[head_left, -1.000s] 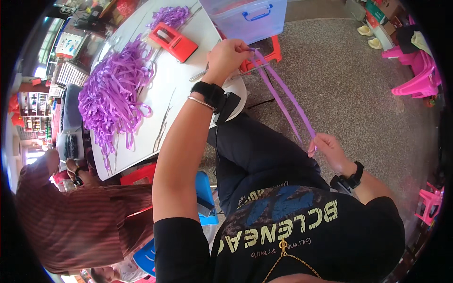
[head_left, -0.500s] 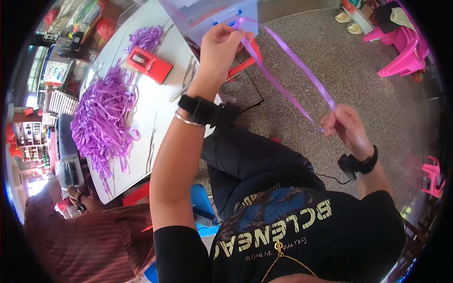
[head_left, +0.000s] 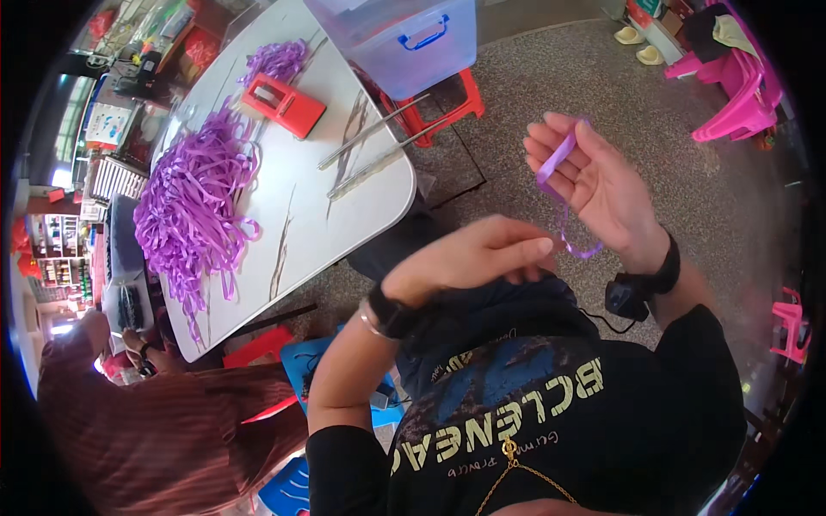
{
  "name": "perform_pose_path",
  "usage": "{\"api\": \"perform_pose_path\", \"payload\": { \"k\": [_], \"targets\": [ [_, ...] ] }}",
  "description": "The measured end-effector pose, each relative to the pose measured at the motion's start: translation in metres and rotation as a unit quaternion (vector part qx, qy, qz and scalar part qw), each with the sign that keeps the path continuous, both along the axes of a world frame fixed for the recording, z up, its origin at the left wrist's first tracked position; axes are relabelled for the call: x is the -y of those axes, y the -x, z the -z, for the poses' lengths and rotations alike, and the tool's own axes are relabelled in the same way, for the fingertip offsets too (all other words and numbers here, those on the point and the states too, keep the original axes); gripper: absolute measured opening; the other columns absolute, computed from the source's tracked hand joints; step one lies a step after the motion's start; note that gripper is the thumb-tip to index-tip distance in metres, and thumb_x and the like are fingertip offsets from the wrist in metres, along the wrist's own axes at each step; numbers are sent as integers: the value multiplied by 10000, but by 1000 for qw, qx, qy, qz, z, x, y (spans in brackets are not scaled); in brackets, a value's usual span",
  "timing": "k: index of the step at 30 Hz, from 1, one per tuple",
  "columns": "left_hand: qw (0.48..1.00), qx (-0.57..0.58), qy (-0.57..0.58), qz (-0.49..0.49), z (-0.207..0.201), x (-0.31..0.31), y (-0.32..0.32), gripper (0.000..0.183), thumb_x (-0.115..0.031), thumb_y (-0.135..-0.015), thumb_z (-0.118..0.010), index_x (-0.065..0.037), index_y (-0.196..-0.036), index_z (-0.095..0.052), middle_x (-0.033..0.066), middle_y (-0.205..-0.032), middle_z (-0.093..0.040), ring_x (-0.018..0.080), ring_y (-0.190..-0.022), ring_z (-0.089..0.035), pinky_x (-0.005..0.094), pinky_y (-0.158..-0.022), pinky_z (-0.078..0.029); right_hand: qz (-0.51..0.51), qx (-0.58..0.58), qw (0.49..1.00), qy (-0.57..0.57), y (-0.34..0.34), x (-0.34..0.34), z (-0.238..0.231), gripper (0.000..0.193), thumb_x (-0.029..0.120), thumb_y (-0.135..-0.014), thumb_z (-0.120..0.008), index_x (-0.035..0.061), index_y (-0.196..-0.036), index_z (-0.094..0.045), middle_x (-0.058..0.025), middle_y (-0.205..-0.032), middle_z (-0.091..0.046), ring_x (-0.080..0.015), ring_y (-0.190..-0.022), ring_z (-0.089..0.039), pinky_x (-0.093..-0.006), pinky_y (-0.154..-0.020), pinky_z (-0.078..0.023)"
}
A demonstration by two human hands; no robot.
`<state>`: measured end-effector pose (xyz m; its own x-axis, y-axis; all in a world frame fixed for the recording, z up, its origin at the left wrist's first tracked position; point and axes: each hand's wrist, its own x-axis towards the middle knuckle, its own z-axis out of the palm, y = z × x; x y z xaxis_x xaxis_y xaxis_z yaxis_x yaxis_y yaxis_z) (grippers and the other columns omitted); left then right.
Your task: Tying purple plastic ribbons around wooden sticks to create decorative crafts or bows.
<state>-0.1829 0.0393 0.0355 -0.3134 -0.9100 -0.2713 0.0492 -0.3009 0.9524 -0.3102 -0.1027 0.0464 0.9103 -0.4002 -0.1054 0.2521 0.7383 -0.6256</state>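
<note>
A narrow purple ribbon (head_left: pixel 557 163) hangs in a small loop between my hands, above my lap. My right hand (head_left: pixel 607 189) is turned palm up with its fingers loosely bent, and the ribbon passes between the thumb and fingers. Low on the other side, my left hand (head_left: pixel 477 254) points right with fingers curled under. The ribbon's lower loop reaches its thumb and fingertips, where a pinch seems to hold it; the exact contact is partly hidden.
On the white table (head_left: pixel 301 224) lie a large heap of purple ribbons (head_left: pixel 189 198), a smaller bundle (head_left: pixel 275 60), a red device (head_left: pixel 284 105) and two metal rods (head_left: pixel 370 168). A clear bin (head_left: pixel 413 52) stands on a red stool (head_left: pixel 465 99). Another person (head_left: pixel 163 430) sits at left.
The stretched ribbon loop has drawn in small. My left hand has come down and right from above the table edge, and my right hand has risen and turned palm up.
</note>
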Motion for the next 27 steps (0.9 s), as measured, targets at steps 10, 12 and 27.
{"api": "perform_pose_path", "payload": {
  "k": [10,12,27],
  "targets": [
    [808,-465,3,-361,59,26,30,324,-345,-935,-407,-78,-1062,-539,52,-1102,-560,164,-1017,-529,340,-927,-383,22,70,983,-171,13,-16,52,294,230,-953,-371,15,-1109,-498,-129,-1133,-552,-245,-1130,-492,-369,-1001,-369],
    [794,-481,27,-371,60,24,28,303,-329,-933,-416,-76,-1035,-548,60,-1094,-570,177,-1040,-525,342,-939,-380,27,70,980,-184,15,-11,56,253,221,-950,-379,28,-1044,-513,-105,-1064,-575,-233,-1086,-518,-372,-983,-384],
    [805,-441,189,-349,7,-52,-19,291,-279,-933,-424,-78,-724,-451,28,-631,-491,127,-547,-412,333,-763,-438,49,54,991,-108,85,80,20,204,180,-954,-365,76,-804,-457,32,-604,-397,-104,-571,-440,-313,-787,-416]
  ]
}}
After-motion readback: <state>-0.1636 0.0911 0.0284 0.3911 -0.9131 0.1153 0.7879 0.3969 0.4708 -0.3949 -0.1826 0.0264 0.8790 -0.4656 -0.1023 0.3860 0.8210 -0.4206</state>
